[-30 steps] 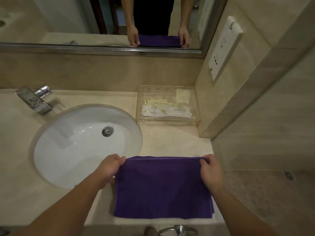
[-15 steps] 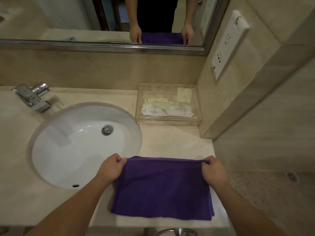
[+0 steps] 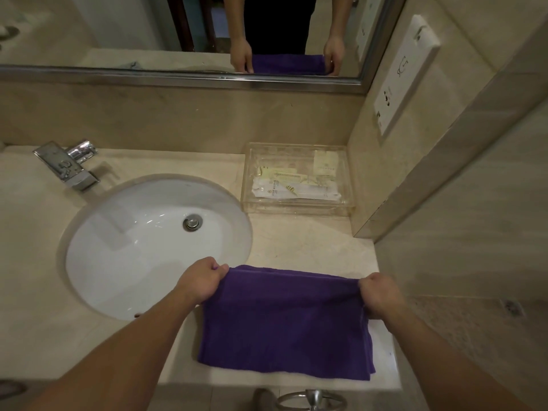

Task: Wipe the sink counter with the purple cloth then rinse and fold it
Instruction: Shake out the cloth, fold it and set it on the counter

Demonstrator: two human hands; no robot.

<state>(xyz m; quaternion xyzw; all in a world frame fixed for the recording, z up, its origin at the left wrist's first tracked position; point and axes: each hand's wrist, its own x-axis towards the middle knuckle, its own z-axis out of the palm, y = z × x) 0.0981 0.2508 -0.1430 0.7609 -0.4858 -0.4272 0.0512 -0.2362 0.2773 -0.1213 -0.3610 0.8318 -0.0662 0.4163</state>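
The purple cloth [image 3: 284, 321] lies spread on the beige sink counter [image 3: 305, 244], to the right of the white basin [image 3: 124, 250]. My left hand [image 3: 200, 280] pinches the cloth's far left corner. The far right corner is pinched by my right hand [image 3: 378, 295]. The far edge is raised a little off the counter and sags between my hands. The near edge lies flat by the counter's front edge, with layers showing at its right corner.
A chrome tap [image 3: 69, 164] stands behind the basin at the left. A clear plastic tray [image 3: 296, 209] with toiletry packets sits at the back right against the wall. A mirror [image 3: 178, 34] spans the back; a socket panel [image 3: 403, 75] is on the right wall. A metal ring [image 3: 308, 400] hangs below the counter.
Both hands have drawn the cloth's far edge slightly toward me and lifted it. The cloth's near edge has stayed in place.
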